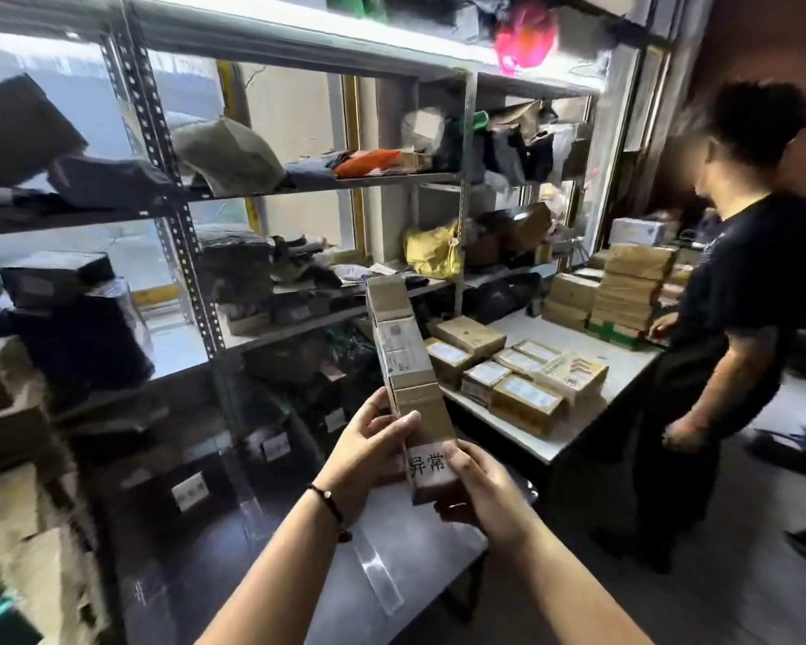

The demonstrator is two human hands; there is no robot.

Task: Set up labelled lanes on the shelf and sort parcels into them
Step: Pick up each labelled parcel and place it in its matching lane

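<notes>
Cardboard strip [408, 379], labelled end low, gripped by left hand [368, 446] and right hand [478, 495]; long axis points up-left toward shelf [271, 290].

Both hands hold a long cardboard strip [410, 388] upright before the shelf [196, 290]: left hand [368, 444] at its side, right hand [480, 486] at its labelled lower end. Parcels [522, 374] cover the white tabletop [624, 365] at right, beside a person in black [736, 318].

A metal shelf [196, 290] carries dark bags and parcels; beside it, a white counter [624, 370] bears stacked cardboard boxes [522, 365].
</notes>
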